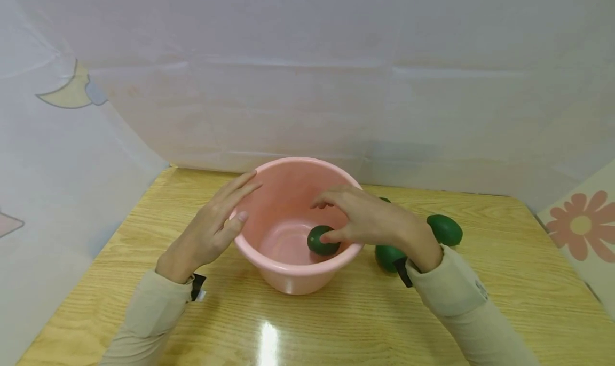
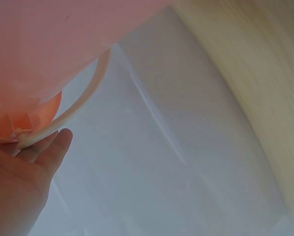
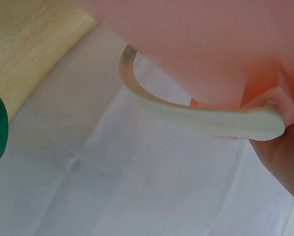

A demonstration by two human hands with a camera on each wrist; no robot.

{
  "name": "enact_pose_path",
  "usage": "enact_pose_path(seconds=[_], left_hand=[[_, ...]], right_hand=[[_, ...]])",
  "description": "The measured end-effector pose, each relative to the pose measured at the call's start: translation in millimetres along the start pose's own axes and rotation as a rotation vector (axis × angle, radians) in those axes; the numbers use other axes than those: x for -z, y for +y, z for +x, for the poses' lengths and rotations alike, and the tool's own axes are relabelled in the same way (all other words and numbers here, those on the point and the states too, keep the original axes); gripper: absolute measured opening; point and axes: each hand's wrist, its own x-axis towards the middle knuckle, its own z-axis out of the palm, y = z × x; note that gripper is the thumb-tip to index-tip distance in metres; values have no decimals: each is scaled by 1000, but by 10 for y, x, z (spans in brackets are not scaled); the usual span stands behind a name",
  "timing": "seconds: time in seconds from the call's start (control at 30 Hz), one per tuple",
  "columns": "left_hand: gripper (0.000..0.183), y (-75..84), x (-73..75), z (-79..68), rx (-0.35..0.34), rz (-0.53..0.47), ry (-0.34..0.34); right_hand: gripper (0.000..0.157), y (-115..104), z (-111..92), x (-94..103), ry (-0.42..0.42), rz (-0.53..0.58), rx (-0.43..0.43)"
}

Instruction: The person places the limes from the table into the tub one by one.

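Observation:
A pink bucket point(image 1: 290, 270) stands on the wooden table, with one dark green avocado point(image 1: 317, 240) lying at its bottom. At the bucket's left rim is my left hand point(image 1: 211, 230), its fingers stretched along the edge and the thumb at the lip. In the left wrist view its fingertips point(image 2: 63, 140) are beside the joint of the bucket's pale handle point(image 2: 83, 96). My right hand point(image 1: 367, 216) reaches over the right rim with loosely bent, spread fingers and holds nothing. Its thumb overlaps the avocado in the head view. The right wrist view shows most of that hand hidden behind the bucket.
To the right of the bucket lie more avocados: one point(image 1: 444, 230) farthest right, another point(image 1: 388, 258) partly behind my right wrist, and one mostly hidden point(image 1: 385, 199). A pale sheet point(image 1: 307, 88) hangs behind the wooden table point(image 1: 331, 323).

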Motion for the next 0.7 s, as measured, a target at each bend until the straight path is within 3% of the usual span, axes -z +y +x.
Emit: enact_pose_path(seconds=[0.17, 0.5, 0.7], left_hand=[[52, -12, -6, -6, -2, 2, 2], [51, -6, 4, -11, -13, 8, 0], [51, -10, 4, -13, -4, -5, 0]], right_hand=[[56, 28, -26, -31, 74, 40, 27], [52, 158, -214, -42, 358, 94, 136], [52, 251, -304, -48, 437, 71, 166]])
